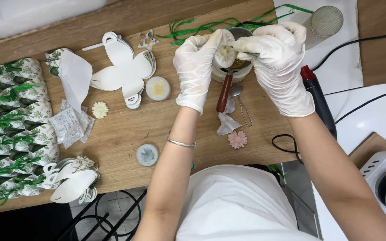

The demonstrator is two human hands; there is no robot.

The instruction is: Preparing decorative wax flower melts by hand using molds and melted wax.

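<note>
Down at the near edge, a white apron (237,201) fills the frame, and both bare forearms reach away from it toward the far side of the wooden table (126,129). On the left wrist sits a thin silver bracelet (180,143).

Now the hands, both in white gloves. Left hand (196,67) is curled closed around a small pale round mould (225,54), thumb and fingers pinching it from the left, wrist bent so the piece tips over a small metal pot (240,33) with a reddish wooden handle (224,91). Right hand (279,62) is closed too, fingertips pinching a thin metal tool (245,53) whose tip meets the mould. Knuckles up, elbow out to the right.

My read: this goes best with the mould kept right over the pot, so drips fall in, and the tool worked lightly so the pale piece doesn't chip.

Around them: a spoon (237,91) and crumpled tissue (226,122) just near of the pot, a pink flower shape (237,139) nearer yet, a cream flower shape (100,109) to the left. White flat box blanks (123,71) lie far left of centre, leaf-printed folded boxes with green ribbon (10,129) stack at the left edge. A red-and-black tool (316,96) lies right.
</note>
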